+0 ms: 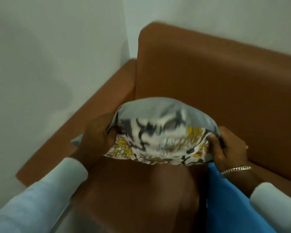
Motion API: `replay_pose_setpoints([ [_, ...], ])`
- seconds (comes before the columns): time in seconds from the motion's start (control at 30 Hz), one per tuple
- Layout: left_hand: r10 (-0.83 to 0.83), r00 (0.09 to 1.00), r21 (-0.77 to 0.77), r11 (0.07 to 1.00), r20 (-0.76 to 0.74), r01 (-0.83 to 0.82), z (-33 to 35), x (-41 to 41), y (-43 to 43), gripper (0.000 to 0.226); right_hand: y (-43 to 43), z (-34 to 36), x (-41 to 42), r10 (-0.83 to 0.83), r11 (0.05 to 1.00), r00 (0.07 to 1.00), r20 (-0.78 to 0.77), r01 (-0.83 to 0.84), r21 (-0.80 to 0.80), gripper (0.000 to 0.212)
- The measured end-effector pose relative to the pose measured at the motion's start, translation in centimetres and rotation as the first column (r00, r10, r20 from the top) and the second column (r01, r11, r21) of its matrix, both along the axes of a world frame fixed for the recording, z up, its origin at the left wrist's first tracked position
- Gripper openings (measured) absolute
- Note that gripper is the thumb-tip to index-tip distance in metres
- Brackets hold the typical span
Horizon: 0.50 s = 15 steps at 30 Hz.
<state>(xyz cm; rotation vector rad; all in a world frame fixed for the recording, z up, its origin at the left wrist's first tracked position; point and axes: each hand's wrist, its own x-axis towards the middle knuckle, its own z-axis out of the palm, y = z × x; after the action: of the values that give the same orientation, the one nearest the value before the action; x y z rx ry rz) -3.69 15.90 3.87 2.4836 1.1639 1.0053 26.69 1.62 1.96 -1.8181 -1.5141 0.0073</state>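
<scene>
A cushion with a grey back and a white face printed with yellow and black flowers is held above the seat of a brown sofa. My left hand grips its left end, fingers curled round the edge. My right hand, with a silver bracelet at the wrist, pinches its right end. The frame is blurred by motion.
The sofa stands in a corner of pale walls, its left armrest against the wall. A blue cloth lies on the seat at the lower right. Both my arms wear light blue sleeves.
</scene>
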Motion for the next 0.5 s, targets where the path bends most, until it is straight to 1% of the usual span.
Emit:
replay_pose_setpoints([
  [0.07, -0.003, 0.998, 0.048, 0.999, 0.063, 0.000, 1.1, 2.0, 3.9, 0.014, 2.2, 1.3, 0.6, -0.082, 0.995, 0.996, -0.047, 0.084, 0.044, 0.035],
  [0.1, -0.010, 0.997, 0.057, 0.998, 0.082, 0.005, 1.4, 3.1, 5.8, 0.011, 3.5, 1.7, 1.1, -0.126, 0.990, 0.991, -0.047, 0.129, 0.051, 0.035],
  [0.13, -0.019, 0.996, 0.053, 0.998, 0.085, 0.014, 1.5, 4.3, 7.7, 0.014, 4.8, 1.9, 1.7, -0.175, 0.983, 0.984, -0.034, 0.177, 0.045, 0.034],
  [0.17, -0.027, 0.996, 0.028, 0.999, 0.084, 0.025, 1.4, 5.4, 9.5, 0.021, 6.0, 2.1, 2.3, -0.222, 0.975, 0.975, -0.018, 0.222, 0.031, 0.034],
  [0.2, -0.023, 0.996, -0.018, 1.000, 0.084, 0.024, 1.2, 6.5, 11.3, 0.027, 7.4, 2.1, 3.0, -0.256, 0.967, 0.967, -0.001, 0.256, 0.007, 0.034],
  [0.27, 0.024, 0.998, -0.092, 0.996, 0.058, -0.018, 0.1, 8.5, 14.1, 0.033, 9.9, 1.8, 4.2, -0.297, 0.949, 0.954, 0.052, 0.300, -0.098, 0.036],
  [0.33, 0.078, 0.996, -0.134, 0.988, 0.036, -0.073, -1.4, 10.3, 16.1, 0.034, 12.2, 1.0, 5.4, -0.330, 0.911, 0.936, 0.122, 0.350, -0.217, 0.037],
  [0.37, 0.111, 0.993, -0.157, 0.982, 0.032, -0.105, -2.1, 11.1, 16.7, 0.033, 13.2, 0.6, 5.8, -0.342, 0.895, 0.928, 0.146, 0.369, -0.250, 0.037],
  [0.43, 0.203, 0.978, -0.170, 0.966, 0.046, -0.193, -3.2, 12.1, 17.1, 0.030, 14.6, -0.1, 6.4, -0.359, 0.877, 0.917, 0.175, 0.396, -0.272, 0.039],
  [0.5, 0.276, 0.952, -0.132, 0.957, 0.132, -0.259, -4.0, 12.4, 16.5, 0.025, 15.1, -0.6, 6.8, -0.378, 0.873, 0.914, 0.146, 0.404, -0.272, 0.041],
])
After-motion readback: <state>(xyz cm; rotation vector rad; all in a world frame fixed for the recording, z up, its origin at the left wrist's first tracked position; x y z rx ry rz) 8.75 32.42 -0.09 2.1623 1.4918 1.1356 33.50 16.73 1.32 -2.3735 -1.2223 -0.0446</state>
